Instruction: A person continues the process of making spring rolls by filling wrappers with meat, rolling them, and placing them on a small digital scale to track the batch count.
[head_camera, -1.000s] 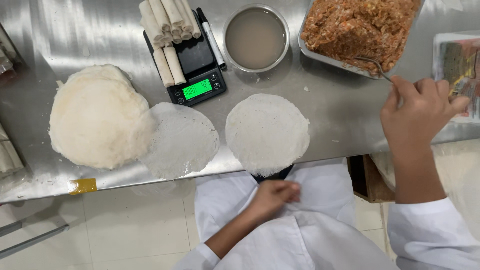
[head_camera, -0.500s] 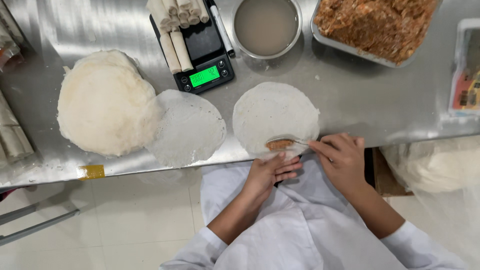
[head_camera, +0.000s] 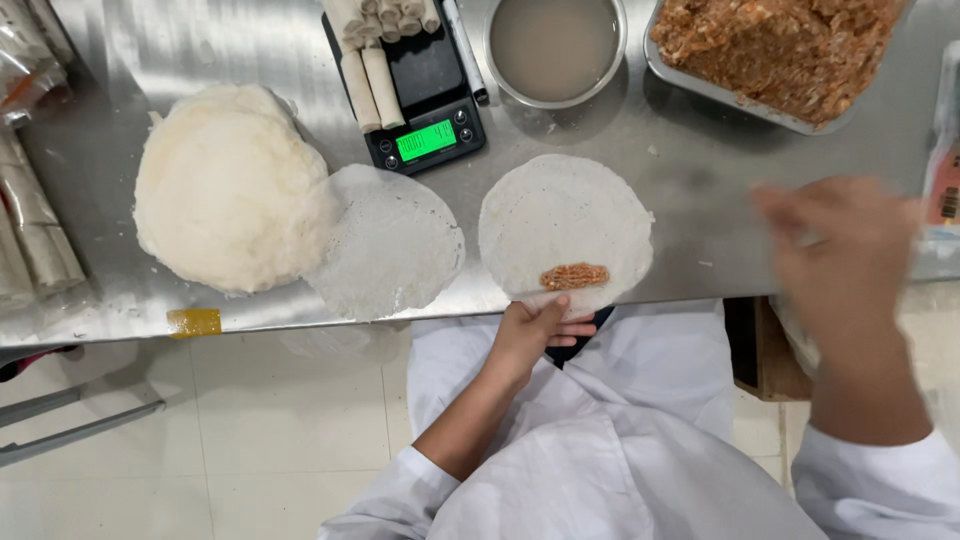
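The left hand (head_camera: 535, 328) pinches the near edge of a round thin wrapper (head_camera: 565, 225), with the thumb on top and the fingers closed under the part that hangs over the edge of the steel table (head_camera: 690, 190). Just beyond this grip, on the wrapper, lies a small strip of brown filling (head_camera: 574, 276). The right hand (head_camera: 845, 255) is in the air, far to the right of the grip and blurred; I cannot tell if it is open or holds something.

The wrapper looks very thin, so a pull of the pinch toward the body could tear it or drag it off the table, and the filling, which sits so close to the edge, could then roll off (it is only a loose strip). To the left of the grip a second wrapper (head_camera: 385, 240) lies flat, overlapping a thick stack of wrappers (head_camera: 228, 185). Far beyond the grip stand a digital scale (head_camera: 430, 95) with finished rolls (head_camera: 372, 60), a metal bowl of cloudy liquid (head_camera: 555, 45) and a tray of filling (head_camera: 790, 50); a careless reach could knock the bowl.
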